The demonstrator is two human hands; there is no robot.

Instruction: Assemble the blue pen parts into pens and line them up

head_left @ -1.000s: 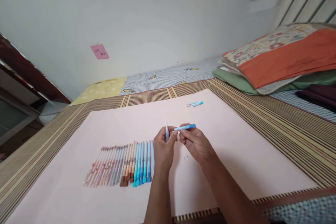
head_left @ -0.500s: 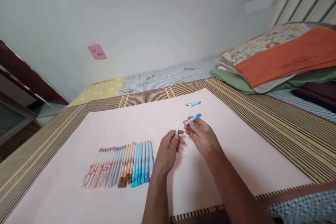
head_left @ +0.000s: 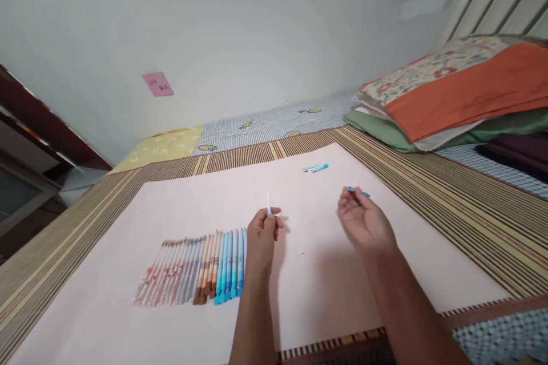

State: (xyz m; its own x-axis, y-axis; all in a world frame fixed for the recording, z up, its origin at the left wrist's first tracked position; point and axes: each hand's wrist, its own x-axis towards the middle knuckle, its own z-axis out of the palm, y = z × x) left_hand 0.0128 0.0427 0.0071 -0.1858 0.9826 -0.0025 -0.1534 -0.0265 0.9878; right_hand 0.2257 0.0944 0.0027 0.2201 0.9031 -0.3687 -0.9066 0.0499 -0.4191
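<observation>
My left hand (head_left: 262,232) is closed round a thin white pen refill (head_left: 269,204) that sticks up from its fingers, just right of a neat row of several pens (head_left: 194,266) laid side by side, pinkish, brown and blue. My right hand (head_left: 363,219) is out to the right over the pale pink sheet (head_left: 325,274), fingers curled on a blue pen barrel (head_left: 358,190) whose end shows past the fingertips. Further back lie two loose blue pen parts (head_left: 315,168).
The pink sheet lies on a striped woven mat (head_left: 466,205) over a bed. Folded bedding and an orange pillow (head_left: 462,94) are stacked at the right. A white wall with a pink note (head_left: 158,83) stands behind; dark wooden furniture (head_left: 29,142) is at the left.
My hands have drawn apart. The right hand has carried the blue barrel away to the right, and the left hand stays near the pen row with the white refill upright.
</observation>
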